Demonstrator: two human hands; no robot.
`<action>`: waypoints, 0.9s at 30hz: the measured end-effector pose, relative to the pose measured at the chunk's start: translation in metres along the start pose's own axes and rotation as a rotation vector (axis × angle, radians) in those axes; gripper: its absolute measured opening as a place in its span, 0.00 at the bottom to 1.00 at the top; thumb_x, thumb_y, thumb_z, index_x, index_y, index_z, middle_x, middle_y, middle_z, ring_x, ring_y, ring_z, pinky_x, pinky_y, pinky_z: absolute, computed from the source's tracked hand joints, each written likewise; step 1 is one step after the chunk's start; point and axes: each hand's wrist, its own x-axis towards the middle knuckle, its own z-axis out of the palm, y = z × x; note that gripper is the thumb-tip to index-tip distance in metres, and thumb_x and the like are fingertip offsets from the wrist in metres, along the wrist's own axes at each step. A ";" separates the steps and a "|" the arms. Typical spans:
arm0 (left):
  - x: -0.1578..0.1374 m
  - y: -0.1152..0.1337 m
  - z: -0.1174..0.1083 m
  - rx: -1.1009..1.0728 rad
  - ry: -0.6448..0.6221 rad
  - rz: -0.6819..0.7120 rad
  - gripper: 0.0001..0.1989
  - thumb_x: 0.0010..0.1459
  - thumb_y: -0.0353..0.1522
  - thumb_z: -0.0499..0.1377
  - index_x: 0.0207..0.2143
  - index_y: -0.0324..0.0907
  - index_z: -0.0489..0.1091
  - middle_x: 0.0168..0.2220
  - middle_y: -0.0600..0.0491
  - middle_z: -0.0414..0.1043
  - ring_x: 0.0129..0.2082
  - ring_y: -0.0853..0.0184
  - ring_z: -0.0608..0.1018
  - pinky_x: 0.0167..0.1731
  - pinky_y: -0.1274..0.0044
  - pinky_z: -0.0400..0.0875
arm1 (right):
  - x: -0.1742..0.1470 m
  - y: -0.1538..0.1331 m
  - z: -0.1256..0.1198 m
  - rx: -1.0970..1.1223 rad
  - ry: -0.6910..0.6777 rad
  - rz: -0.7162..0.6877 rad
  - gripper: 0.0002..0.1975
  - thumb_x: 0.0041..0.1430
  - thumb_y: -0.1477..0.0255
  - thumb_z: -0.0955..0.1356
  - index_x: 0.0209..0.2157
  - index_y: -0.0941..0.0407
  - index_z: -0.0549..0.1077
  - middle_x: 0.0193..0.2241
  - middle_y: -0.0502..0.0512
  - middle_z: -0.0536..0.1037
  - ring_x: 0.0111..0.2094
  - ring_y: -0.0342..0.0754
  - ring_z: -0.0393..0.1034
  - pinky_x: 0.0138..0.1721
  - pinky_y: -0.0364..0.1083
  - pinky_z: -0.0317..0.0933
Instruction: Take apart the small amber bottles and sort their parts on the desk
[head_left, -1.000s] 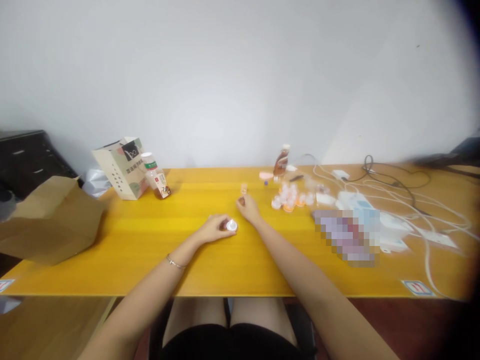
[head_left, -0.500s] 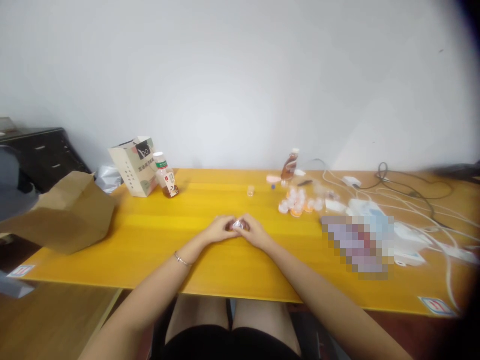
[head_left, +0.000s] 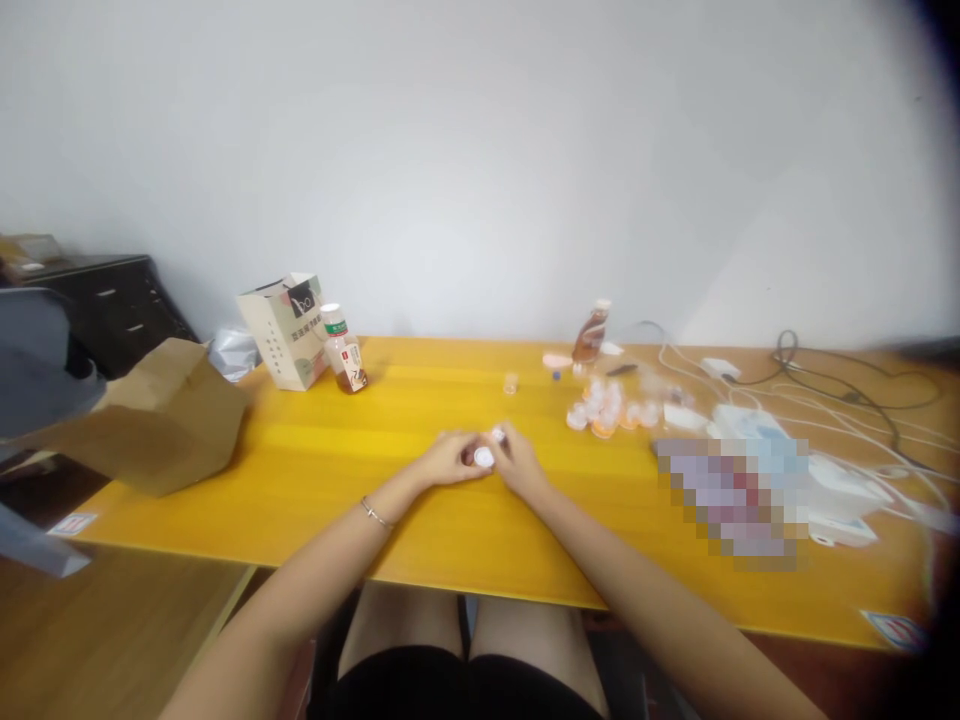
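Close together over the middle of the yellow table (head_left: pixel 345 540), my two hands handle small white things. My left hand (head_left: pixel 451 460), with a bracelet at its wrist, is closed on a small round container (head_left: pixel 484 457) with a white face turned toward me. Pinched in my right hand (head_left: pixel 519 464) is a small white piece (head_left: pixel 498 434), blurred, whose kind I cannot make out. A small clear cup (head_left: pixel 511 383) stands beyond my hands. To the right lies a cluster of small round containers (head_left: pixel 602 408), some white and some orange.
On the left stand a paper bag (head_left: pixel 292 335), a drink bottle (head_left: pixel 343 350) and a brown bag (head_left: pixel 172 420). Another bottle (head_left: pixel 591 332) is at the back right, near a blue cap (head_left: pixel 556 376). Cables (head_left: pixel 832 390) and white packs (head_left: pixel 840 490) lie on the right, beside a pixelated item (head_left: pixel 731 500).
My right hand has drawn slightly apart from my left, with a small white piece in its fingers. The white face of the round container now shows more fully. The view has shifted slightly left.
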 end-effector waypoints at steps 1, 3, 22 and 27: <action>0.000 0.000 0.000 0.011 -0.001 -0.007 0.14 0.47 0.41 0.58 0.28 0.39 0.65 0.24 0.57 0.65 0.23 0.72 0.66 0.25 0.80 0.57 | 0.001 -0.001 0.001 0.008 -0.031 -0.008 0.11 0.56 0.61 0.59 0.28 0.53 0.62 0.21 0.47 0.66 0.24 0.44 0.61 0.27 0.42 0.55; -0.001 0.002 -0.002 0.025 -0.010 -0.011 0.14 0.47 0.41 0.58 0.30 0.39 0.65 0.25 0.56 0.66 0.24 0.72 0.67 0.27 0.80 0.58 | 0.003 0.001 0.002 0.038 -0.057 -0.021 0.11 0.56 0.61 0.59 0.29 0.53 0.62 0.22 0.47 0.67 0.25 0.45 0.63 0.28 0.43 0.56; 0.000 -0.002 -0.017 -0.336 0.165 -0.105 0.17 0.54 0.41 0.55 0.42 0.40 0.66 0.36 0.50 0.68 0.35 0.68 0.69 0.36 0.77 0.64 | 0.022 0.023 -0.008 0.464 -0.167 0.117 0.14 0.51 0.59 0.63 0.32 0.55 0.64 0.19 0.45 0.67 0.19 0.41 0.60 0.23 0.42 0.56; 0.012 0.000 -0.006 -0.518 0.205 -0.079 0.16 0.56 0.36 0.53 0.46 0.40 0.65 0.42 0.48 0.68 0.42 0.66 0.69 0.45 0.74 0.62 | 0.028 0.020 -0.007 0.562 -0.286 0.112 0.17 0.50 0.55 0.63 0.28 0.56 0.68 0.19 0.47 0.68 0.21 0.41 0.61 0.25 0.42 0.57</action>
